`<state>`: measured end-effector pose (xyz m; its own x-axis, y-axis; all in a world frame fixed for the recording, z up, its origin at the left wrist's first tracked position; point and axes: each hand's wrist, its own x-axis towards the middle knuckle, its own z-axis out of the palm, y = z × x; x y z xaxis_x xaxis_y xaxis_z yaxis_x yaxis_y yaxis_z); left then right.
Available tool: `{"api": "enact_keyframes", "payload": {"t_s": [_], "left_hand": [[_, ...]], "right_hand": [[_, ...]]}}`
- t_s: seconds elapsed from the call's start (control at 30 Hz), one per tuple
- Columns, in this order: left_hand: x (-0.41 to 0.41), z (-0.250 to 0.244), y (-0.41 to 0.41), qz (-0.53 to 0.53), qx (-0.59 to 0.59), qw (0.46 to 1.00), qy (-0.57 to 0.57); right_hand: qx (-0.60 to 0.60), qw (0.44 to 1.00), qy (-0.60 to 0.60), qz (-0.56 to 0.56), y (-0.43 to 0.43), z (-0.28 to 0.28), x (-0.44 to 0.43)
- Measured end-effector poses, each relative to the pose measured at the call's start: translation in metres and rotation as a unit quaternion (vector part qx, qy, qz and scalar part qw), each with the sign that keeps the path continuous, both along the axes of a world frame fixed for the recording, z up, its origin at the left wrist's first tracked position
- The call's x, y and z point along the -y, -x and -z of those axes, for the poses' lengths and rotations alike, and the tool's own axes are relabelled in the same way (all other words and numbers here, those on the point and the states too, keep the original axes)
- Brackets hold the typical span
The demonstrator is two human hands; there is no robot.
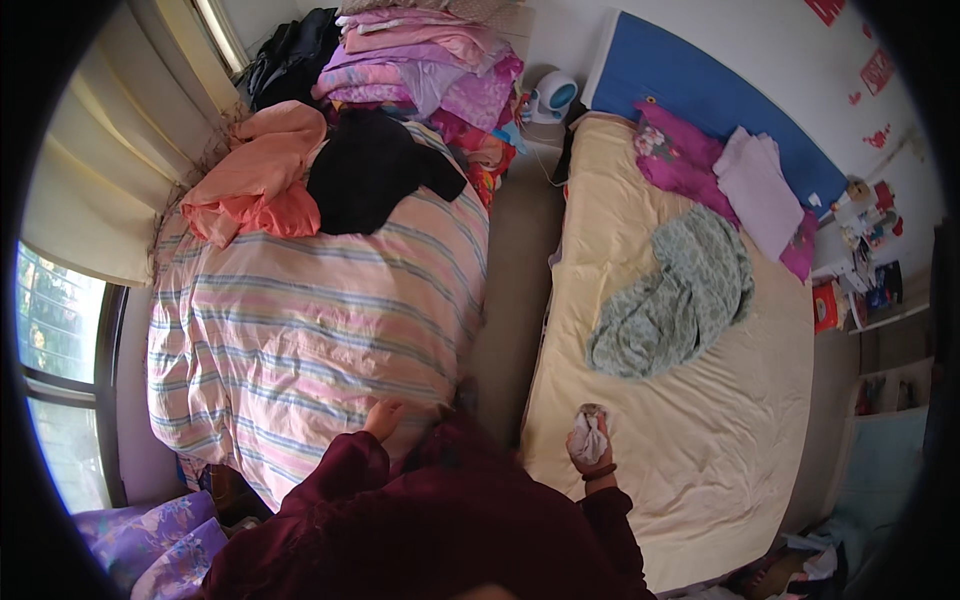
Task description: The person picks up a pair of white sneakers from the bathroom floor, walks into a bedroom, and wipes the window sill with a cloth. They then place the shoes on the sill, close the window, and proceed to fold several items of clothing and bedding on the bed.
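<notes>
My right hand (592, 450) is closed round a crumpled whitish cloth (589, 435) above the lower left part of a bed with a cream sheet (675, 442). My left hand (384, 418) is over the near right corner of a bed with a striped sheet (322, 322); whether it touches the sheet or grips anything I cannot tell. A rumpled grey-green patterned cloth (675, 300) lies on the cream sheet. Beyond it are a magenta pillow (679, 150) and a folded pale lilac cloth (759, 187). On the striped bed lie a black garment (375, 172) and a peach-coloured cloth (259, 176).
A narrow floor gap (517, 277) runs between the beds. Folded bedding (427, 67) is piled at the far end, beside a white and blue device (553, 96) with a cable. A blue headboard (712, 97) bounds the right bed. Curtains (97, 150) and a window (60, 322) are on the left.
</notes>
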<state>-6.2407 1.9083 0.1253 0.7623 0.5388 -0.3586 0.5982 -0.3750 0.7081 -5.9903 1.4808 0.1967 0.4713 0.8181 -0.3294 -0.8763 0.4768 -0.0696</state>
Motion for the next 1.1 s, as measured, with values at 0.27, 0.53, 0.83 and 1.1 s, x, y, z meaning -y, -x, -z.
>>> {"api": "enact_keyframes", "payload": {"t_s": [0.27, 0.53, 0.83, 1.1], "left_hand": [[-0.097, -0.053, -0.139, -0.112, -0.021, 0.992, 0.049], [-0.136, -0.032, -0.228, -0.201, -0.046, 0.977, 0.060], [-0.143, -0.022, -0.320, -0.343, -0.038, 0.934, 0.090], [-0.168, -0.025, -0.393, -0.408, 0.013, 0.910, 0.077]], "right_hand": [[0.062, 0.986, 0.151, 0.021, -0.174, -0.043, -0.106], [0.046, 0.969, 0.236, -0.049, -0.344, 0.028, -0.190], [0.006, 0.959, 0.253, -0.126, -0.583, -0.022, -0.378], [0.050, 0.930, 0.200, -0.303, -0.661, -0.066, -0.515]]}}
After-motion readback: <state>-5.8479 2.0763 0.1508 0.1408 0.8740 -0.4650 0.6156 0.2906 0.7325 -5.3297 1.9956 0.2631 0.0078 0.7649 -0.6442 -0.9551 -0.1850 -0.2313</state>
